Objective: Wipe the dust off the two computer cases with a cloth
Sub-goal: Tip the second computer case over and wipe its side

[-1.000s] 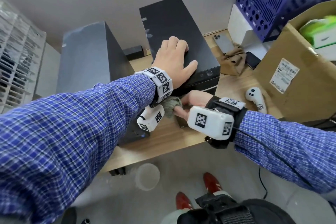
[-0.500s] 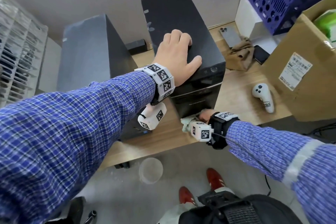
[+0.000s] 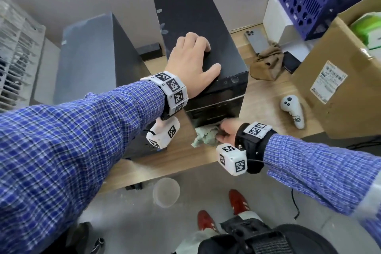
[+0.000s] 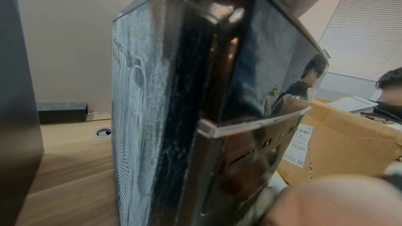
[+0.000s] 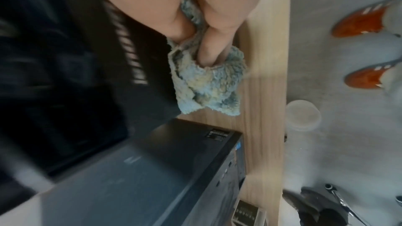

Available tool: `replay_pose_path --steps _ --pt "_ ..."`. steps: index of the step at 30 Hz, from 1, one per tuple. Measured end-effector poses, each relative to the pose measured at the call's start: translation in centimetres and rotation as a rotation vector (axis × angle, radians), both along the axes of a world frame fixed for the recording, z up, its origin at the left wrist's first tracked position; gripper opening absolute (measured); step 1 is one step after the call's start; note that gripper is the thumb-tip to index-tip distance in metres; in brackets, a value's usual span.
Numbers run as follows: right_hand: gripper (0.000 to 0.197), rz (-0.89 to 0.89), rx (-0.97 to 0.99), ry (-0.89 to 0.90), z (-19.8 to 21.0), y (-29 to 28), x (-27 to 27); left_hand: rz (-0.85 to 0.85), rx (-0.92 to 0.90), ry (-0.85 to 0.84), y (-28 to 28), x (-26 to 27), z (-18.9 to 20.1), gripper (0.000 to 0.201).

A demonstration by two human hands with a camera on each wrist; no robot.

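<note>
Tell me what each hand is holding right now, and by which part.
Right hand grips the bunched cloth by its upper folds. Left hand holds nothing; it rests on the black case.

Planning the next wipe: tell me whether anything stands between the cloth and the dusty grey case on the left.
Nothing visible does. The cloth, gripped by the right hand at the black case, faces the grey case across bare desk.

right computer case [image 5: 65,75] motion-blurred in right wrist view, cardboard box [image 3: 340,80] cut off at edge
</note>
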State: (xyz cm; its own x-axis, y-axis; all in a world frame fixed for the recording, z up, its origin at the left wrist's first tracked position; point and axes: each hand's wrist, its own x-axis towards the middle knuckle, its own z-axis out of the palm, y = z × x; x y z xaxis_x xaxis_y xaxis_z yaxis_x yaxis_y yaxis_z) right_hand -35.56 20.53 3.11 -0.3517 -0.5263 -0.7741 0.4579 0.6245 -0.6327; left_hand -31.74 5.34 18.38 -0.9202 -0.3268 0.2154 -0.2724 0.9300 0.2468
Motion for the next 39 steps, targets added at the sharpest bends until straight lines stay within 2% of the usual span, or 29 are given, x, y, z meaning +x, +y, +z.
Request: replay_pose_path --steps 2,4,11,15,17,19,21,22,25,28,29,32,36,37,39 --pt "0.027 -0.143 -0.032 -0.072 1.9 0.6 -0.9 0.001 0.005 0.007 0.1 0.0 0.1 0.043" --pt "0.026 -0.200 -0.107 -0.091 3.9 0.8 -1.4 0.002 -0.001 0.008 0.2 0.0 0.1 0.042" --pt "0.022 -0.073 -0.129 -0.083 7.5 0.2 -1.1 -0.005 -0.030 -0.014 0.4 0.1 0.3 0.043" --pt "0.040 -0.267 -0.011 -0.137 6.1 0.9 -4.3 -0.003 -0.036 -0.021 0.4 0.2 0.4 0.044" --pt "0.033 -0.282 -0.015 -0.146 6.1 1.6 -5.8 -0.001 -0.037 -0.019 0.5 0.3 0.5 0.044" --pt "0.020 -0.215 0.027 -0.097 9.5 1.9 -5.3 0.001 -0.041 -0.017 0.4 0.3 0.5 0.044" --pt "0.020 -0.159 -0.008 -0.032 10.9 2.0 -5.0 0.002 -0.041 -0.014 0.5 0.3 0.5 0.044" --pt "0.021 -0.146 -0.011 -0.017 10.4 1.8 -5.6 0.001 -0.044 -0.016 0.5 0.2 0.5 0.045" --pt "0.021 -0.151 0.146 -0.018 8.3 1.2 -6.3 0.004 -0.051 -0.024 0.6 0.2 0.6 0.048" --pt "0.019 -0.154 0.159 0.005 4.0 1.4 -6.3 0.009 -0.046 -0.033 0.7 0.2 0.7 0.048" --pt "0.018 -0.191 0.123 -0.039 3.0 1.6 -5.8 0.007 -0.046 -0.033 0.7 0.2 0.7 0.048" --pt "0.017 -0.155 0.089 -0.066 5.8 1.7 -3.3 0.011 -0.037 -0.035 0.4 0.3 0.6 0.045" --pt "0.022 -0.236 0.114 -0.126 6.7 1.4 -5.5 -0.004 0.020 -0.017 0.2 0.3 0.8 0.038" --pt "0.031 -0.216 0.137 -0.083 7.4 1.7 -6.0 -0.007 0.042 -0.011 0.1 0.2 0.9 0.035" --pt "0.034 -0.205 0.117 0.112 9.4 2.4 -5.9 -0.003 0.095 0.004 -0.1 0.3 1.1 0.029"
